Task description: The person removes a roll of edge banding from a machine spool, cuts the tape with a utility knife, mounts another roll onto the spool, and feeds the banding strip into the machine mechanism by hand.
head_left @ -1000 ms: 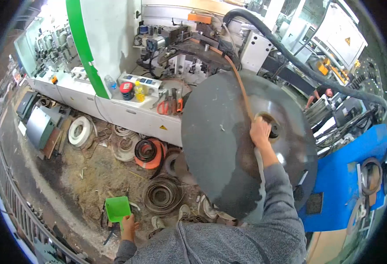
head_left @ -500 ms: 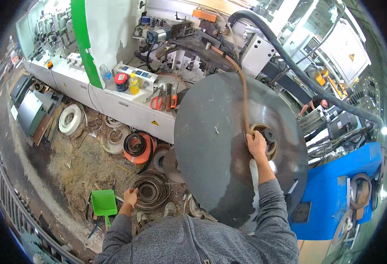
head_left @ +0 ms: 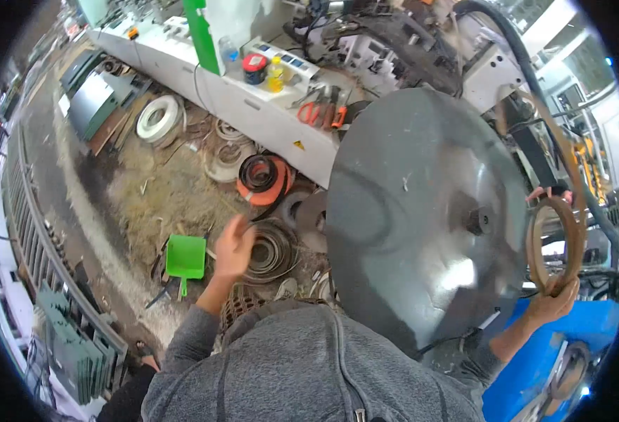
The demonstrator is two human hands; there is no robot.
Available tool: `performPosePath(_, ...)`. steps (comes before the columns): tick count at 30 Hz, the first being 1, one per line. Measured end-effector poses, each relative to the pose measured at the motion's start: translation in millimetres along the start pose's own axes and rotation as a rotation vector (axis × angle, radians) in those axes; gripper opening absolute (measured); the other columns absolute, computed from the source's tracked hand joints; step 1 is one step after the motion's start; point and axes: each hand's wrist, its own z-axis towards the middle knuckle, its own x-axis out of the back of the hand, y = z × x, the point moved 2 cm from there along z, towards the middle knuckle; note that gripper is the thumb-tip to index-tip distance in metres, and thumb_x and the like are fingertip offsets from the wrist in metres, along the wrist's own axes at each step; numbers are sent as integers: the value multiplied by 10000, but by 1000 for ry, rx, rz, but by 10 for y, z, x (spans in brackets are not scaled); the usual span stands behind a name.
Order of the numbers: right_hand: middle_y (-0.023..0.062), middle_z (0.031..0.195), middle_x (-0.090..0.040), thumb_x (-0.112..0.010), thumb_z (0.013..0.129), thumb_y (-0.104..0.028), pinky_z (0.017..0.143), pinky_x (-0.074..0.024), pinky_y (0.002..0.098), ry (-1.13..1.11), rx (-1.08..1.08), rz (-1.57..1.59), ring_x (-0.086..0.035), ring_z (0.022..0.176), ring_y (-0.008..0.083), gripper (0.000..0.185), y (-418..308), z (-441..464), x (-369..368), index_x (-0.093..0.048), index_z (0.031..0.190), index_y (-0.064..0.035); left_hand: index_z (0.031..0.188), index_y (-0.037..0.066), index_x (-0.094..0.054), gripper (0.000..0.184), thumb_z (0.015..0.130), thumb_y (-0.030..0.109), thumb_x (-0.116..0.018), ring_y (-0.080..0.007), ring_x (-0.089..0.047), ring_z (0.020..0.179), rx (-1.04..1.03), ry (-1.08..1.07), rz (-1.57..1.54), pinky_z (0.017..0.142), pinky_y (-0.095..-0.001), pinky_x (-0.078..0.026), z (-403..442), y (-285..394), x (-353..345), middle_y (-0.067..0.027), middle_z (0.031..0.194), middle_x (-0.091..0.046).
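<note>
My right hand (head_left: 557,297) grips the lower edge of a brown roll of edge banding (head_left: 575,243), held upright past the right rim of the large grey disc (head_left: 401,211). A brown strip of the banding runs upward from the roll beside a thick dark hose. On the disc, the black hub (head_left: 481,221) is bare. My left hand (head_left: 235,247) is raised over the floor beside a stack of coiled banding (head_left: 273,250). Motion smears its fingers, so their state is unclear.
A green dustpan (head_left: 186,256) lies on the littered floor near coils and an orange roll (head_left: 263,195). Orange-handled pliers (head_left: 309,112), a yellow bottle (head_left: 275,75) and a red-lidded jar (head_left: 255,68) stand on the machine ledge. A blue machine cover (head_left: 527,366) is at right. Another person's foot (head_left: 147,357) shows lower left.
My right hand has lifted the roll of edge banding off the disc's hub and carried it right. My left hand has risen. The view has shifted, moving the scene rightward and changing its tilt.
</note>
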Motion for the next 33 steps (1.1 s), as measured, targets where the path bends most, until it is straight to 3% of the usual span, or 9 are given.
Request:
performPosePath(6, 85, 623, -542, -538, 803, -328, 543, -416, 319, -610, 420, 399, -542, 593, 217, 311, -1662, -380, -846, -547, 675, -45, 1286, 45, -431, 816, 613, 351, -777, -390, -318, 1273, -1147, -250, -18, 1061, -508, -162, 126, 2621, -374, -201, 1341, -388)
performPosePath(11, 71, 592, -522, -517, 763, -260, 539, -404, 298, -793, 59, 914, -515, 523, 217, 253, -1902, -476, -1406, -522, 652, -33, 1130, -51, -547, 580, 671, 263, -713, -263, -611, 1001, -461, -941, -447, 893, -368, -437, 354, 2610, -287, -166, 1038, -630)
performPosePath(13, 73, 608, -527, -496, 791, -253, 541, -400, 282, -874, -312, 1191, -526, 572, 204, 263, -1881, -498, -1702, -514, 685, -12, 1081, -25, -571, 355, 734, -13, -644, -162, -645, 771, -625, -765, -625, 705, -273, -499, 481, 2391, -292, -95, 862, -668)
performPosePath(15, 60, 656, -547, -491, 834, -233, 572, -413, 276, -638, 225, 804, -527, 614, 173, 259, -2004, -542, -1997, -521, 729, 2, 1077, -25, -569, 323, 763, 3, -638, -157, -642, 758, -663, -716, -551, 676, -258, -495, 639, 2096, -267, -98, 839, -665)
performPosePath(17, 49, 711, -565, -499, 866, -207, 608, -424, 271, -845, 107, 801, -529, 655, 144, 241, -1994, -636, -2339, -533, 784, 17, 1047, -23, -579, 275, 781, 15, -636, -157, -639, 706, -408, -619, -670, 618, -243, -493, 824, 1826, -238, -101, 789, -657)
performPosePath(19, 41, 773, -583, -521, 889, -176, 650, -435, 265, -1421, -688, 1186, -531, 695, 118, 215, -1935, -761, -2727, -551, 848, 33, 962, -18, -607, 176, 796, 35, -635, -153, -616, 560, -4, -421, -881, 477, -233, -472, 1218, 1685, -229, -92, 726, -642)
performPosePath(25, 49, 796, -616, -528, 890, -179, 660, -458, 277, -1529, -575, 662, -578, 723, 123, 219, -1711, -604, -4132, -604, 947, 18, 835, 1, -613, 83, 789, 68, -631, -137, -558, 523, -18, -749, -207, 471, -258, -449, 3266, 1251, -451, -53, 651, -590)
performPosePath(31, 205, 726, -615, -563, 777, -285, 610, -468, 411, -1449, -101, 49, -599, 648, 340, 300, -667, -976, -6622, -627, 777, 9, 832, -4, -537, 137, 728, 73, -582, -325, -567, 734, -762, -780, 9, 616, -392, -427, 4943, 453, -1718, -173, 796, -550)
performPosePath(33, 202, 705, -618, -550, 761, -229, 638, -486, 420, -1304, -78, -136, -622, 672, 339, 247, -223, -1241, -7276, -641, 774, 0, 839, -14, -530, 163, 742, 110, -570, -395, -527, 800, -664, -888, 105, 717, -434, -432, 5270, 233, -2149, -191, 829, -538)
